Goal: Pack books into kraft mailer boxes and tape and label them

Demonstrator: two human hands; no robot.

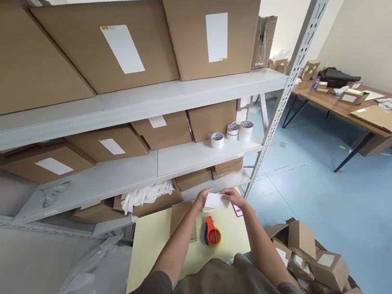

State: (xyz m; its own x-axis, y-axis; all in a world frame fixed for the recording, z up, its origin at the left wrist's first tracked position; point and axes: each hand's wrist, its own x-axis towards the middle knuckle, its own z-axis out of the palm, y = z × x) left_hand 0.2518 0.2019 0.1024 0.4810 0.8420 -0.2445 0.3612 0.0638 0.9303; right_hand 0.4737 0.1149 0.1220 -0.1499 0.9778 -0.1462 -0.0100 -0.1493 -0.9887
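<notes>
A small white paper label [216,202] is held between both hands above a pale yellow table [153,243]. My left hand [202,198] pinches its left edge and my right hand [234,197] grips its right side. Right below the hands lies a red and blue tape dispenser [212,232] on the table. A flat brown cardboard piece [179,214] lies under my left forearm. A pink item [238,211] peeks out beneath my right wrist.
A grey metal shelf rack [203,94] holds flat cardboard boxes with white labels and three tape rolls [232,133]. Several small taped boxes [324,272] are piled at right on the blue floor. A wooden table [365,110] with papers stands far right.
</notes>
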